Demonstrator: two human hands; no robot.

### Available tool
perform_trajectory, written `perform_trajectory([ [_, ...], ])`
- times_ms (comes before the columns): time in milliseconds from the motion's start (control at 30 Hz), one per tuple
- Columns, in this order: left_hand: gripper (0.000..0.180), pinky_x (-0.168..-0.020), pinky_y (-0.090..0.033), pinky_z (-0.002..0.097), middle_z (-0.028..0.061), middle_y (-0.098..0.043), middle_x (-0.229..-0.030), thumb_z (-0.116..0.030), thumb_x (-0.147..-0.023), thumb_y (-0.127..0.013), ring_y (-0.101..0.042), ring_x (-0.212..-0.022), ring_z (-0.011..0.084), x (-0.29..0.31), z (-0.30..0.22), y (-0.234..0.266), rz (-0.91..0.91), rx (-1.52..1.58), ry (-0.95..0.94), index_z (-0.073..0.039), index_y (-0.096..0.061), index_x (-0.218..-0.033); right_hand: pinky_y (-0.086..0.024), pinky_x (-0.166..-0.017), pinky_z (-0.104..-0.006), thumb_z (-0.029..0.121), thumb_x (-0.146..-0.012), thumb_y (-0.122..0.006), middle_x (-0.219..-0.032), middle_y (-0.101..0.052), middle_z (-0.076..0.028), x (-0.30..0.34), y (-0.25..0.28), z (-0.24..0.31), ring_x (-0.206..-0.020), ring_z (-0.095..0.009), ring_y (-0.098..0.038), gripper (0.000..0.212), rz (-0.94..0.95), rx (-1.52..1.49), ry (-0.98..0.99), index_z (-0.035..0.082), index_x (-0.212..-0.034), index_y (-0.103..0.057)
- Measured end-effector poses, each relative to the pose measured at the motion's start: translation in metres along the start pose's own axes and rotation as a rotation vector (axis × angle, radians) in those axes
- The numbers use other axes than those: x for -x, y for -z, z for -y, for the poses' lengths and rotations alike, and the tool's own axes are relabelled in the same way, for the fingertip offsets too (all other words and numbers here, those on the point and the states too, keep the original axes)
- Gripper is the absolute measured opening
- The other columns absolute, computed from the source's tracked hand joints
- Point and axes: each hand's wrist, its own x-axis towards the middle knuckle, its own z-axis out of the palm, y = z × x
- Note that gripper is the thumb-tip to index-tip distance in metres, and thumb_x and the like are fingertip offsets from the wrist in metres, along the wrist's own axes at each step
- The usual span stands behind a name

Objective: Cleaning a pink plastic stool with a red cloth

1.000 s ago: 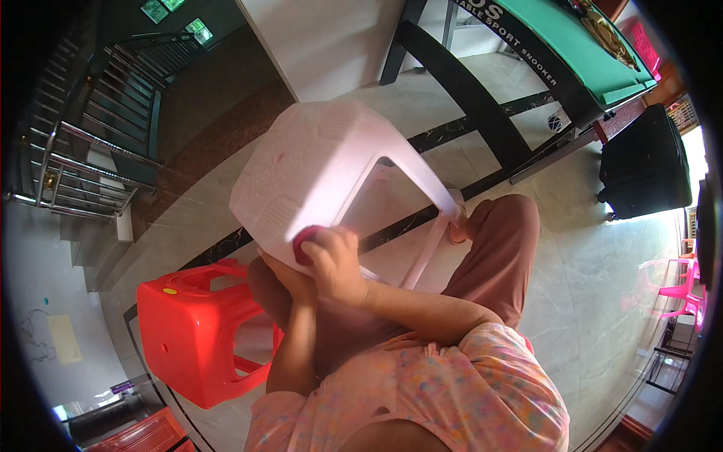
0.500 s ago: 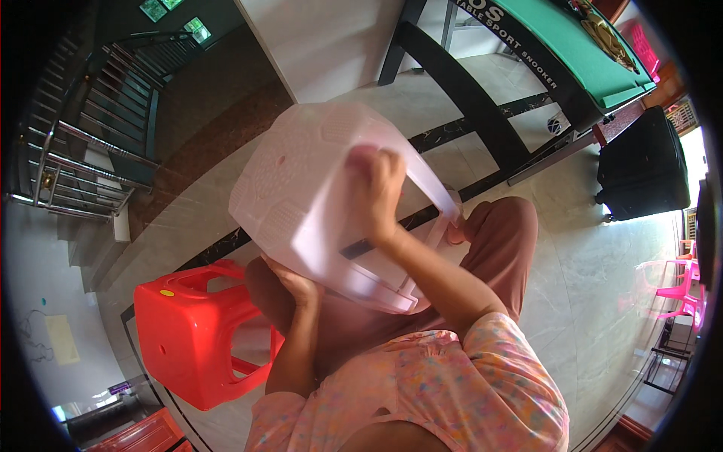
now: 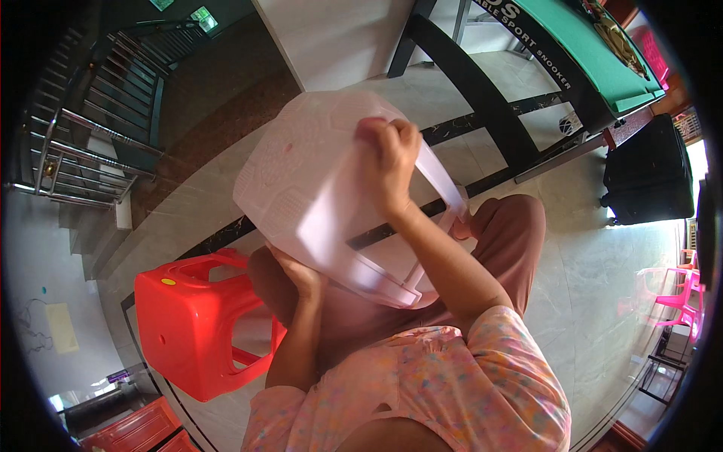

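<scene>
A pale pink plastic stool (image 3: 282, 173), with a patterned seat and open-framed sides, lies tilted across my lap. My left hand (image 3: 301, 277) supports its lower left edge; the fingers are partly hidden behind the plastic. On the stool's side panel, my right hand (image 3: 393, 162) is closed round a small dark-pink piece (image 3: 370, 128), perhaps a cloth or sponge, and presses it near the seat's edge. Most of that piece is covered by the fingers. Beside my left knee a red plastic stool (image 3: 177, 331) rests on its side on the floor.
A snooker table (image 3: 572, 45) with green cloth and black legs stands at the far right. Near it is a black suitcase (image 3: 649, 173). Metal stair railings (image 3: 98, 120) rise at the far left. Pink chairs (image 3: 681, 297) stand at the right edge, on the tiled floor (image 3: 580, 301).
My right hand has slid farther up the stool's side panel with the dark-pink piece. My left hand keeps its place on the stool. The whole view has shifted slightly.
</scene>
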Motion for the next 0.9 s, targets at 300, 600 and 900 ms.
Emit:
perform_trajectory([
  [300, 0.045, -0.086, -0.039, 0.0352, 0.0115, -0.046, -0.113, -0.034, -0.094, -0.035, -0.047, -0.101, 0.0221, 0.002, 0.0, 0.006, 0.068, -0.584, -0.367, 0.001, -0.034, -0.122, -0.037, -0.068, -0.0394, 0.009, -0.059, -0.061, -0.085, -0.055, -0.01, 0.08, 0.024, 0.078, -0.077, -0.028, -0.05, 0.026, 0.372, -0.29, 0.229, 0.009, -0.086, -0.06],
  [600, 0.053, -0.091, -0.036, 0.0361, 0.0093, -0.044, -0.116, -0.046, -0.09, -0.034, -0.044, -0.106, 0.0212, -0.008, -0.004, 0.004, 0.06, 0.123, 0.048, -0.004, -0.037, -0.122, -0.037, -0.074, -0.0375, 0.002, -0.06, -0.058, -0.084, -0.056, -0.009, 0.017, -0.007, -0.002, -0.083, -0.029, -0.047, 0.03, 0.106, -0.024, 0.11, 0.011, -0.089, -0.058],
  [900, 0.04, -0.087, -0.04, 0.0365, 0.0148, -0.046, -0.112, -0.027, -0.093, -0.033, -0.048, -0.101, 0.0232, -0.008, 0.014, 0.009, -0.033, -0.502, -0.366, 0.002, -0.037, -0.12, -0.035, -0.076, -0.0426, 0.003, -0.069, -0.06, -0.088, -0.051, -0.015, 0.026, 0.002, -0.006, -0.086, -0.034, -0.044, 0.025, 0.054, -0.031, -0.157, 0.01, -0.092, -0.058],
])
